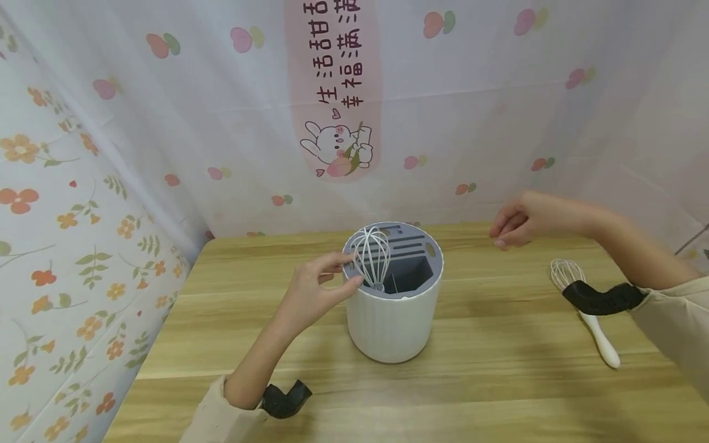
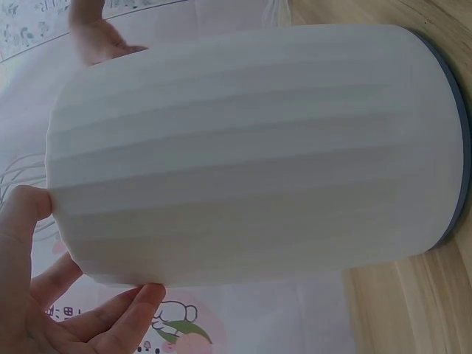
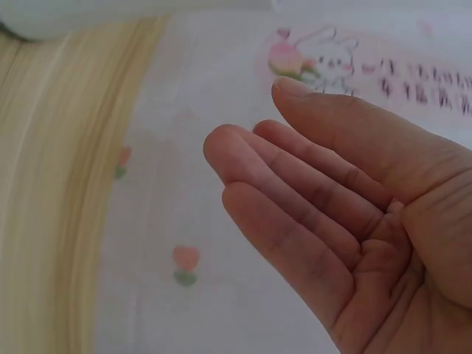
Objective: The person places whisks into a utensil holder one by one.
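Observation:
A white ribbed utensil holder [image 1: 392, 329] with a grey slotted top stands upright on the wooden table. Inside it stands a whisk [image 1: 373, 255], its white wire loops pointing up and its handle hidden. My left hand [image 1: 312, 289] grips the holder's upper left edge, close beside the whisk. In the left wrist view, the thumb is at the rim and other fingertips rest along the ribbed wall [image 2: 251, 162]. My right hand [image 1: 526, 218] hovers over the table's back right, with nothing in it. Its fingers [image 3: 287, 236] are loosely bent in the right wrist view.
A second whisk [image 1: 598, 338] with a white handle lies on the table [image 1: 487, 381] at the right, partly covered by the black strap [image 1: 604, 299] on the right wrist. A printed curtain [image 1: 471, 123] hangs behind the table, and a floral cloth [image 1: 83, 246] hangs at the left.

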A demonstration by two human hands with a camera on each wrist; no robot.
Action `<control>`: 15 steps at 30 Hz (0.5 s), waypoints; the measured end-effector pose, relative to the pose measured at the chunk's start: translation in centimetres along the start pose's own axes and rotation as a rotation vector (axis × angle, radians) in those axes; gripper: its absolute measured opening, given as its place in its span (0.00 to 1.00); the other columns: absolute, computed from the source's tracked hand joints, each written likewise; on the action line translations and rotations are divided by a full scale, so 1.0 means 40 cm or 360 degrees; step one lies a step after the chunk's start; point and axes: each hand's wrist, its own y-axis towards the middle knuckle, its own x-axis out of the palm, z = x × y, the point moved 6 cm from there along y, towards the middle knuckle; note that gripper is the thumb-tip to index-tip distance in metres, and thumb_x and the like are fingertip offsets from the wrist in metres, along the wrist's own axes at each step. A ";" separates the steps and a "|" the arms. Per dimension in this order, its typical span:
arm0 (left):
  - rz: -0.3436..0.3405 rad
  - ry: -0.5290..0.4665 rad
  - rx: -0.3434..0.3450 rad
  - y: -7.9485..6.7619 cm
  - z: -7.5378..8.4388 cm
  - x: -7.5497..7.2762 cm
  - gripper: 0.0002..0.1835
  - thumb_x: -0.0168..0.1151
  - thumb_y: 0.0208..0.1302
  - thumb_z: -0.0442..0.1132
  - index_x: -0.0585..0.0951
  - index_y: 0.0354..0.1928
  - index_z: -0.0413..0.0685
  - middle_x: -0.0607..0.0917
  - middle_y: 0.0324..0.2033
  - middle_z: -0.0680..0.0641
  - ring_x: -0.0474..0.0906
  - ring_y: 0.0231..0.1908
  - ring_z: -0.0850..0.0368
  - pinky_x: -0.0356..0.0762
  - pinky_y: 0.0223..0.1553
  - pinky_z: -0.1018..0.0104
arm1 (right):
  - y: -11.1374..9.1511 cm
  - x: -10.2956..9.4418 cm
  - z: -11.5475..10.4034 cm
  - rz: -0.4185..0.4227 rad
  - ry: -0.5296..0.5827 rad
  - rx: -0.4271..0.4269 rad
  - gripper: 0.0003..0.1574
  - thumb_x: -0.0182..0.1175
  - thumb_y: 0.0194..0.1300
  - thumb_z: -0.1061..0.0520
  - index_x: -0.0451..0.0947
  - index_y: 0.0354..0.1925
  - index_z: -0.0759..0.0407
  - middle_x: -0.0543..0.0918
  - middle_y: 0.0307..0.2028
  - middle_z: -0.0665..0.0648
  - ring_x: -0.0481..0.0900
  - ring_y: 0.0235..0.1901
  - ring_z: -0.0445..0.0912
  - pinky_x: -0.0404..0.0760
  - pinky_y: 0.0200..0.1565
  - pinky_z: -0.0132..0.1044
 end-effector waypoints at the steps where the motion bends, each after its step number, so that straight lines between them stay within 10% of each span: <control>1: 0.0000 0.0002 0.0001 0.000 0.000 0.000 0.18 0.65 0.56 0.44 0.81 0.49 0.53 0.80 0.49 0.54 0.76 0.45 0.56 0.74 0.49 0.56 | -0.009 -0.002 0.024 0.0001 0.0017 0.0029 0.22 0.64 0.57 0.54 0.76 0.45 0.69 0.83 0.35 0.56 0.82 0.35 0.46 0.80 0.37 0.36; 15: 0.0007 -0.0005 -0.0003 -0.001 0.000 -0.004 0.18 0.65 0.55 0.44 0.81 0.49 0.52 0.80 0.49 0.54 0.76 0.45 0.56 0.74 0.49 0.58 | -0.122 0.012 0.358 -0.0010 0.0226 0.0309 0.26 0.58 0.63 0.57 0.70 0.48 0.80 0.82 0.39 0.59 0.81 0.36 0.41 0.81 0.38 0.36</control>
